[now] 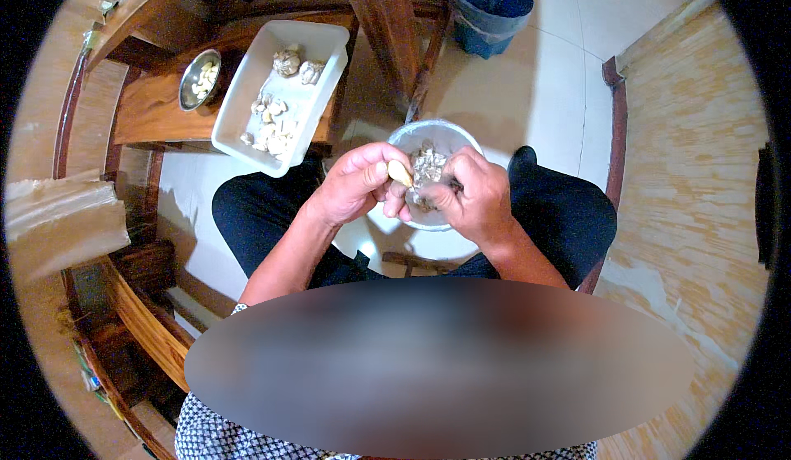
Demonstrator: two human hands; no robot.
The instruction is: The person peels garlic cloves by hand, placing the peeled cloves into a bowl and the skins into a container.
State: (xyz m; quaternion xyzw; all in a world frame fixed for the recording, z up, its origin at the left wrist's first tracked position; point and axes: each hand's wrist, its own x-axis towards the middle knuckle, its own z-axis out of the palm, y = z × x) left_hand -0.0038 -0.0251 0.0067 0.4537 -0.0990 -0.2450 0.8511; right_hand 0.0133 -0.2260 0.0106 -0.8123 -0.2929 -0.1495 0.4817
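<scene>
Between the thumb and fingers of my left hand (350, 186) is a pale garlic clove (400, 172), held over a whitish bucket (404, 136). Inside that bucket lie loose garlic skins (427, 161). My right hand (479, 198) is closed above the bucket's right side, close to the clove; its fingertips are slightly smeared, and what they pinch does not show clearly. To the left stands a white plastic tub (317, 35) with garlic bulbs (287, 63) and several loose cloves (276, 134). Beside it, a small metal bowl (189, 82) contains pale cloves (206, 77).
The tub and bowl rest on a low wooden bench (148, 122) at the left. A blue bin (478, 35) with a liner stands on the tiled floor farther off. My knees flank the bucket, and a patterned wall (692, 171) rises at the right.
</scene>
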